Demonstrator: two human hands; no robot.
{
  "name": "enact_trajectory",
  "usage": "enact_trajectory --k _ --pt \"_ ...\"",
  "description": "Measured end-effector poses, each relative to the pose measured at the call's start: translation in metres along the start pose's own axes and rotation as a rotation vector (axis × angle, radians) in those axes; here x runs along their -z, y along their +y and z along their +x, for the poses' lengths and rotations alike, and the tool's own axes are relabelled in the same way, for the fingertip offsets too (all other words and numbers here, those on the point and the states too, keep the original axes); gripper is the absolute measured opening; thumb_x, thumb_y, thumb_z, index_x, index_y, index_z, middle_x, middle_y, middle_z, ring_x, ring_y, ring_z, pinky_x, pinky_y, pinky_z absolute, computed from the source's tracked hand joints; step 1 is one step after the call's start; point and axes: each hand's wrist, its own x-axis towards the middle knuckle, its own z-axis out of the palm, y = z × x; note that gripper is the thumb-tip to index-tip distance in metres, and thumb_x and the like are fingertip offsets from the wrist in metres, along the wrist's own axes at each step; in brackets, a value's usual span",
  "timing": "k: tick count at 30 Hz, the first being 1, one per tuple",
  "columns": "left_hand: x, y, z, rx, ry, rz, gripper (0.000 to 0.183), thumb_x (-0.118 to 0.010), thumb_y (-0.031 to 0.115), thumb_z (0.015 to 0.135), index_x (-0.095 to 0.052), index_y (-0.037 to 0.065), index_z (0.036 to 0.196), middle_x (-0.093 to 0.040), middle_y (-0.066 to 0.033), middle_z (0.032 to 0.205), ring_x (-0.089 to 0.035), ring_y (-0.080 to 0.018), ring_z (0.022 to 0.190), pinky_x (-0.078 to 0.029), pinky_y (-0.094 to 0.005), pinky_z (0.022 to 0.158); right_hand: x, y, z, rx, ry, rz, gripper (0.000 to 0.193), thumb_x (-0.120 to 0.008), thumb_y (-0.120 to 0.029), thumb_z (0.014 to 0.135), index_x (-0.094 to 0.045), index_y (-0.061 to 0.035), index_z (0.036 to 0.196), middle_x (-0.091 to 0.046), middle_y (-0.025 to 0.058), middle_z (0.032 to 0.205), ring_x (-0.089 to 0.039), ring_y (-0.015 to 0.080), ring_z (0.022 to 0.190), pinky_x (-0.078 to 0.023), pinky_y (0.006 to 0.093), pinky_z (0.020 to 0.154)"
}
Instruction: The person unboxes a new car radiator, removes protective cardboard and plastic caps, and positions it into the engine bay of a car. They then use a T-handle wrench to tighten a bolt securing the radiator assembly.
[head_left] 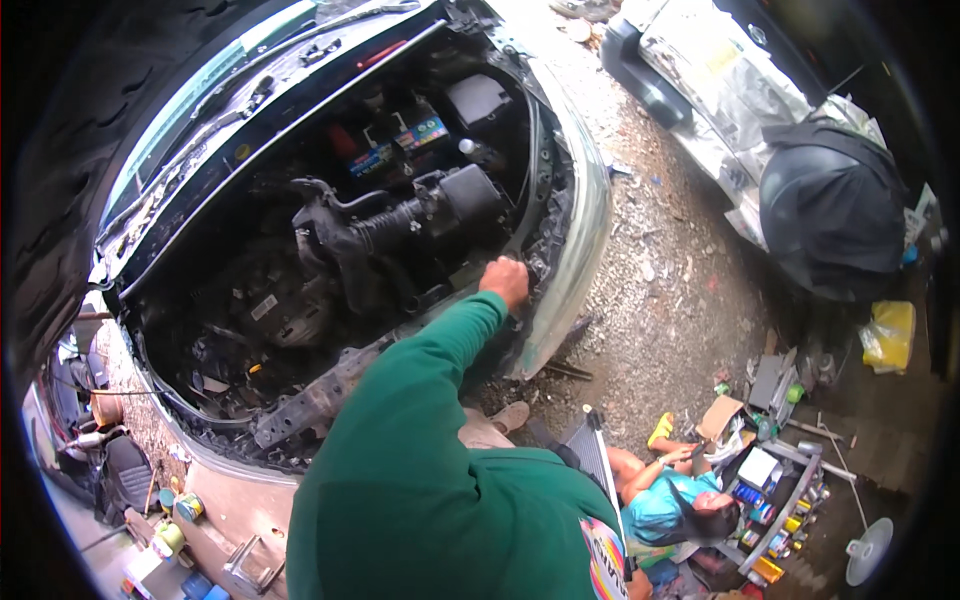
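Note:
My left arm, in a green sleeve, reaches over the front of a car's open engine bay. My left hand (506,283) is closed in a fist at the black front frame (540,262) beside the headlamp (570,290); what lies inside its fingers is hidden. Just beyond it sits the black air filter box (470,195) with its ribbed intake hose (385,235). A radiator (590,450) with silver fins and a pale edge stands tilted against my right side. Part of my right hand (638,586) shows at its lower end, closed on it.
A battery (420,132) sits deeper in the bay. At the right, a person in a teal shirt (655,510) sits low beside a rack (785,500) of cans and boxes. A black-covered round object (835,205) and a yellow bag (888,335) lie beyond the gravel (670,270).

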Motion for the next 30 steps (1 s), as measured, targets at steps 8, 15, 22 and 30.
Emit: enact_trajectory --k 8,15,22,30 --pt "0.022 0.010 0.004 0.154 -0.175 -0.107 0.029 -0.055 0.021 0.092 -0.078 0.005 0.102 -0.076 -0.0161 0.109 -0.071 -0.0345 0.107 -0.058 -0.0464 0.088 -0.011 -0.002 -0.011 -0.045 -0.042 0.038 0.034 -0.071 -0.037 0.091 -0.073 -0.0046 0.101 -0.069 0.0232 0.087 -0.067 0.0445 0.084 -0.052 0.0499 0.073" --pt "0.026 0.010 0.000 0.112 -0.130 -0.077 0.026 -0.059 0.018 0.089 -0.079 0.005 0.099 -0.076 -0.0179 0.108 -0.071 -0.0359 0.105 -0.059 -0.0457 0.090 -0.022 0.000 -0.020 -0.063 -0.072 0.075 0.034 -0.069 -0.037 0.093 -0.073 -0.0055 0.104 -0.070 0.0230 0.091 -0.067 0.0439 0.088 -0.052 0.0487 0.077" --pt "0.030 0.022 -0.008 0.067 0.078 -0.062 0.030 -0.057 0.018 0.092 -0.080 0.006 0.106 -0.076 -0.0163 0.114 -0.072 -0.0335 0.110 -0.057 -0.0430 0.094 -0.023 -0.008 -0.043 -0.111 -0.064 0.091 0.033 -0.070 -0.037 0.092 -0.072 -0.0052 0.100 -0.069 0.0230 0.089 -0.067 0.0445 0.087 -0.052 0.0493 0.076" --pt "0.029 0.010 -0.004 0.142 -0.149 -0.019 0.027 -0.060 0.017 0.088 -0.080 0.004 0.101 -0.077 -0.0190 0.107 -0.073 -0.0362 0.103 -0.058 -0.0456 0.090 -0.023 -0.009 -0.044 -0.108 -0.047 0.097 0.032 -0.072 -0.035 0.088 -0.071 -0.0040 0.097 -0.069 0.0238 0.089 -0.066 0.0454 0.086 -0.051 0.0506 0.075"
